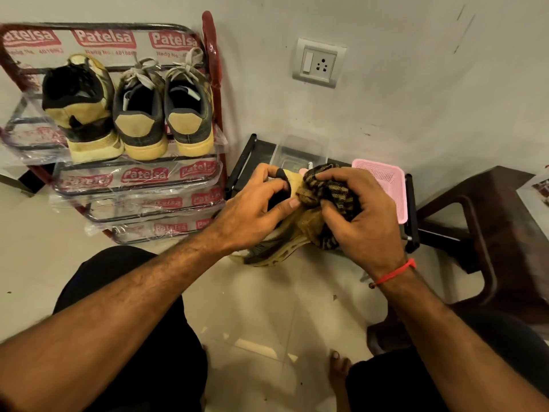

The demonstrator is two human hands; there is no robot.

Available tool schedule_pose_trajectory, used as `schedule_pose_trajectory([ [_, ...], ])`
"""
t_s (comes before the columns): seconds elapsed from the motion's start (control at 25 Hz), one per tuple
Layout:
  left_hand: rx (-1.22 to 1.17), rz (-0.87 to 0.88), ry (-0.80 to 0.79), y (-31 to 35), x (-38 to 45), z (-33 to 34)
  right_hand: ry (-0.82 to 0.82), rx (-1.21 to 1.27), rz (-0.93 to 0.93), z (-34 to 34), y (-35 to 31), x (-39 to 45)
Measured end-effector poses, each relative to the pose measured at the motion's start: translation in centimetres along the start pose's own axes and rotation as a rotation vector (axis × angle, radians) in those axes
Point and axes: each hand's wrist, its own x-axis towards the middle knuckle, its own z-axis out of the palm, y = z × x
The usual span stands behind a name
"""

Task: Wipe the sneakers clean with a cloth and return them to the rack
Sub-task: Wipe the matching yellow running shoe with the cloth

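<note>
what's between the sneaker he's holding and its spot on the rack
Nothing visible. The sneaker sits in the left hand, cloth in the right hand. The rack stands up and to the left, with bare shelf left of the three shoes on top.

Warm, fairly dim indoor light, soft shadows, wide-angle bending at edges, glare on rack's plastic wrap (139,200), slight blur

Brown-and-black striped cloth (332,191), tan-and-black sneaker (285,245), pink basket (386,179), red rack (212,69).
</note>
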Motion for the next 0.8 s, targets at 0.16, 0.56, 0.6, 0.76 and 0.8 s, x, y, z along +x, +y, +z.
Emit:
schedule_pose_trajectory([
  [0.16,-0.11,-0.053,0.146,-0.1,0.1,0.8,0.012,-0.149,-0.074,1.7,-0.5,-0.5],
  [0.56,-0.063,-0.251,0.27,0.3,0.2,0.4,-0.048,-0.276,-0.19,3.1,0.6,-1.1],
  [0.6,-0.05,-0.209,0.231,0.5,0.0,0.9,0.029,-0.271,-0.137,2.3,1.0,0.0],
  [0.76,-0.092,-0.254,0.263,1.5,0.4,1.7,0.051,-0.311,-0.085,3.2,0.2,-1.1],
  [0.8,-0.143,-0.34,0.311,1.4,0.6,1.5,0.003,-0.325,-0.132,4.3,-0.3,-2.5],
])
